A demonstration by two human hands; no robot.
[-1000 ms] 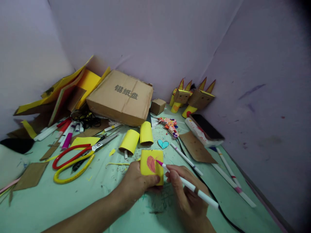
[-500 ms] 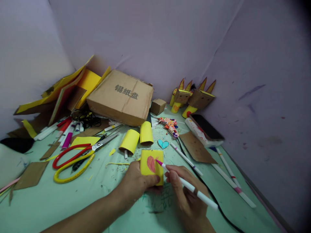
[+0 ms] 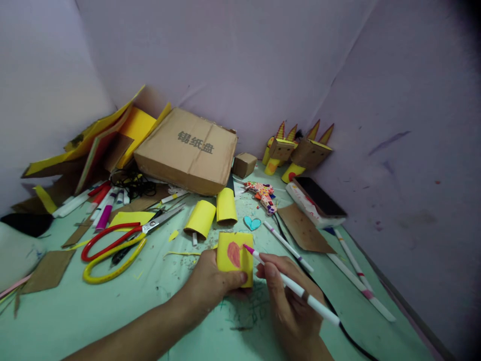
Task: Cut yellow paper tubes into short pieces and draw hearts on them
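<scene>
A small yellow cardboard tube (image 3: pixel 225 244) is gripped by my left hand (image 3: pixel 216 281), thumb across its front and the fingers hidden behind. On its face is a pinkish-red filled patch, with a thin line to its right. My right hand (image 3: pixel 291 296) is closed around a white felt-tip pen (image 3: pixel 296 288), whose magenta tip meets the yellow surface beside that patch. Just beyond stand two more yellow tubes (image 3: pixel 200 219), and a blue paper heart (image 3: pixel 252 223) lies to their right.
Large scissors (image 3: pixel 139 235), markers (image 3: pixel 106 209) and cardboard scraps (image 3: pixel 48 271) lie on the left. A cardboard box (image 3: pixel 188 150) stands behind. On the right are a patterned glue gun (image 3: pixel 263 195) with its black cord, a phone (image 3: pixel 319 195) on a white pack, and cardboard animal figures (image 3: pixel 311 153).
The pen tip has shifted slightly right and up on the yellow tube, and the pen's rear end has moved a little right. My left hand and the tube stay put.
</scene>
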